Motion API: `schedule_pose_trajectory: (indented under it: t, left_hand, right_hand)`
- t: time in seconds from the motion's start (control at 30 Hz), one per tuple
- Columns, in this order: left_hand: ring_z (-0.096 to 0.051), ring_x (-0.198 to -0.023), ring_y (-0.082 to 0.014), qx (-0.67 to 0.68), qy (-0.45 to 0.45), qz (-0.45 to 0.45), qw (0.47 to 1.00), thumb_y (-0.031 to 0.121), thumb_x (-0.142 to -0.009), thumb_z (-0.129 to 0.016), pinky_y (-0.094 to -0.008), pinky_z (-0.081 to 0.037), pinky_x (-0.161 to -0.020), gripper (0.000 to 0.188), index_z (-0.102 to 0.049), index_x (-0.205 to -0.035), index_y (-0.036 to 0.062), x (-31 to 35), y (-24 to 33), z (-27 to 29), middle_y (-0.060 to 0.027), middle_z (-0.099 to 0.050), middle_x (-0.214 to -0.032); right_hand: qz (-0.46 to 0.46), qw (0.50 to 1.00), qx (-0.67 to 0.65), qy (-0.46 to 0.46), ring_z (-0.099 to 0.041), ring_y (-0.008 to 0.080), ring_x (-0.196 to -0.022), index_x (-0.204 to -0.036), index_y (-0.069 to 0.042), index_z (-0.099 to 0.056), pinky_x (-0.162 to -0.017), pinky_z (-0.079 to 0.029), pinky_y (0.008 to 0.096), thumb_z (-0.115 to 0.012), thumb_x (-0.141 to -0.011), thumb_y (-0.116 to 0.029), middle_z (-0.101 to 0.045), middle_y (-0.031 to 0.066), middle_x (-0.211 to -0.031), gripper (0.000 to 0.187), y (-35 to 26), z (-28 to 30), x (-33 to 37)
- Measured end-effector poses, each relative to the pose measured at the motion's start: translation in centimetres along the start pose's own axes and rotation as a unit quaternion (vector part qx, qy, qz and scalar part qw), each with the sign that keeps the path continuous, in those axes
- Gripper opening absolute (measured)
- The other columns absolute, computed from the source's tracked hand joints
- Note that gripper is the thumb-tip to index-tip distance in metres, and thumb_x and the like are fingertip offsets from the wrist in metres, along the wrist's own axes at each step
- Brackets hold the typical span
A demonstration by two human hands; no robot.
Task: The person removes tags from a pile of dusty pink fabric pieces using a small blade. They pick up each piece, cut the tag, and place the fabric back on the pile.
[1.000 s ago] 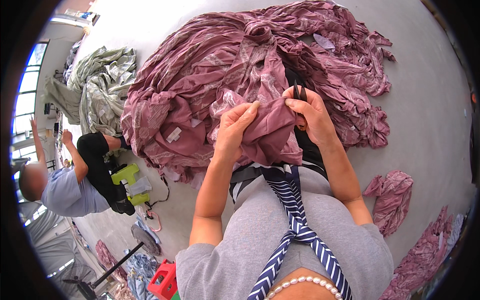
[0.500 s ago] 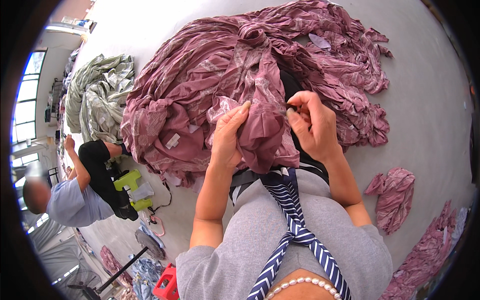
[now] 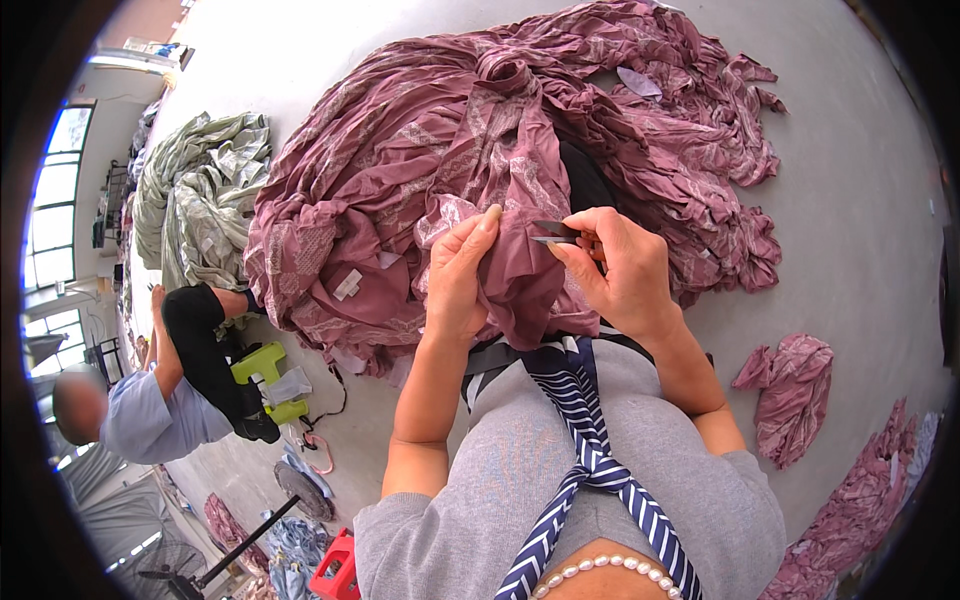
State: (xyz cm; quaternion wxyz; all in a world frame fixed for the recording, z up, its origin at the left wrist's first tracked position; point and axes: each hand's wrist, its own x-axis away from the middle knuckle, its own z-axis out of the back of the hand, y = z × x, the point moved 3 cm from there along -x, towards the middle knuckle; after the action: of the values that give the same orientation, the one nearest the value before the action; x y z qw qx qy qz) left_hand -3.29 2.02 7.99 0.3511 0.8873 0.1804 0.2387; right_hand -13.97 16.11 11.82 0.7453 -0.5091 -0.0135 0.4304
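Note:
A large heap of dusty-pink patterned fabric (image 3: 380, 170) spreads from my lap out over the floor. My left hand (image 3: 460, 275) pinches a fold of this cloth between thumb and fingers at the middle of the heap. Just to the right, my right hand (image 3: 625, 270) is closed around small dark thread snips (image 3: 556, 233). Their two blades point left, slightly apart, at the held cloth; whether a thread lies between them is too small to tell. On the fabric, left of my left hand, a white label (image 3: 347, 284) shows.
A pale green fabric pile (image 3: 205, 190) lies at the far left. Below it a person (image 3: 165, 405) sits beside a lime-green stool (image 3: 262, 375). One smaller pink bundle (image 3: 795, 395) rests on the grey floor at right. A red plastic piece (image 3: 337, 568) stands at lower left.
My right hand has turned and moved slightly left, bringing the snips' blades into view over the cloth. My left hand keeps its hold. The seated person's arm has lowered.

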Motion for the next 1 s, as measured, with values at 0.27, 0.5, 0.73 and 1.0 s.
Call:
schedule_pose_trajectory:
  t: [0.27, 0.5, 0.73, 1.0]
  left_hand:
    - [-0.063, -0.079, -0.0070, -0.018, 0.037, -0.018, 0.999, 0.011, -0.094, -0.056, -0.0195, -0.050, -0.069, 0.018, -0.065, -0.105, -0.0009, 0.1, 0.3, -0.6, -0.0050, -0.067, -0.096]
    - [-0.062, -0.075, -0.0059, -0.032, 0.037, -0.025, 0.999, 0.012, -0.093, -0.057, -0.0188, -0.048, -0.064, 0.017, -0.065, -0.102, -0.0009, 0.2, 0.2, -0.8, -0.0042, -0.067, -0.091]
    - [-0.065, -0.081, -0.0108, -0.011, 0.006, -0.025, 1.000, 0.011, -0.095, -0.052, -0.0230, -0.053, -0.071, 0.022, -0.062, -0.111, -0.0013, -0.1, -0.3, 0.3, -0.0076, -0.068, -0.098]
    - [-0.065, -0.085, -0.0129, 0.036, 0.002, 0.009, 0.999, 0.010, -0.095, -0.052, -0.0246, -0.053, -0.075, 0.023, -0.061, -0.112, -0.0014, 0.0, -0.3, 0.2, -0.0090, -0.067, -0.101]
  right_hand:
    - [0.030, 0.999, 0.032, -0.010, -0.059, 0.0236, -0.060, -0.090, -0.004, -0.056, -0.052, -0.047, 0.0329, -0.072, -0.078, -0.021, -0.059, 0.0079, -0.071, 0.025, -1.0, 0.1, 0.0]
    - [0.031, 0.996, 0.080, -0.016, -0.059, 0.0259, -0.065, -0.090, -0.005, -0.055, -0.055, -0.047, 0.0346, -0.071, -0.078, -0.021, -0.059, 0.0084, -0.073, 0.026, -0.9, -0.3, -0.3]
    - [0.038, 0.996, 0.086, -0.012, -0.059, 0.0255, -0.063, -0.090, -0.005, -0.054, -0.054, -0.047, 0.0346, -0.071, -0.078, -0.021, -0.059, 0.0082, -0.073, 0.027, -0.9, -0.4, -0.3]
    - [0.050, 0.997, 0.061, 0.006, -0.059, 0.0255, -0.062, -0.091, -0.005, -0.055, -0.054, -0.047, 0.0341, -0.071, -0.078, -0.023, -0.058, 0.0080, -0.073, 0.027, -0.6, -0.8, -0.3]
